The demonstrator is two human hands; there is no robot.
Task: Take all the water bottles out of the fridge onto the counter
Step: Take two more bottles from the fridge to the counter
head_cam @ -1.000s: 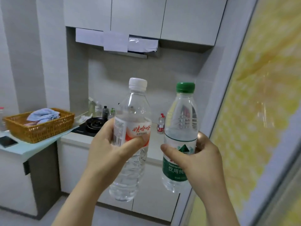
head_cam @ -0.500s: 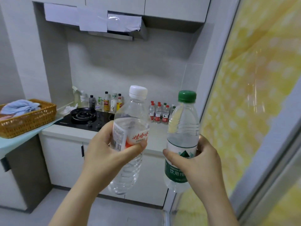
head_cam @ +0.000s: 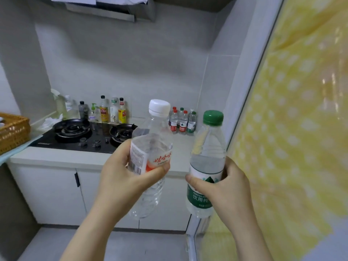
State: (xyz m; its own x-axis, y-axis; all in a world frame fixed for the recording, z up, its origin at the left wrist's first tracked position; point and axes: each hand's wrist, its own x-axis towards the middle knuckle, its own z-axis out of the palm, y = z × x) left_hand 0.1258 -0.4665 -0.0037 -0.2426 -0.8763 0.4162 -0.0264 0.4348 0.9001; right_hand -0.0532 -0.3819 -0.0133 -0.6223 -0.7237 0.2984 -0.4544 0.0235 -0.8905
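Clear plastic bottles, white-capped (head_cam: pixel 150 159) in the left hand's (head_cam: pixel 120 178) grip and green-capped (head_cam: pixel 207 162) in the right hand's (head_cam: pixel 224 187), are held short of the counter (head_cam: pixel 180 147); a careless set-down could topple bottles (head_cam: pixel 182 120) clustered far right.

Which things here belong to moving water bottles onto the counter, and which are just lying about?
Job: white-capped bottle in left hand; green-capped bottle in right hand; small water bottles on the counter.
Lying about: stove, sauce bottles, basket, spray bottle.
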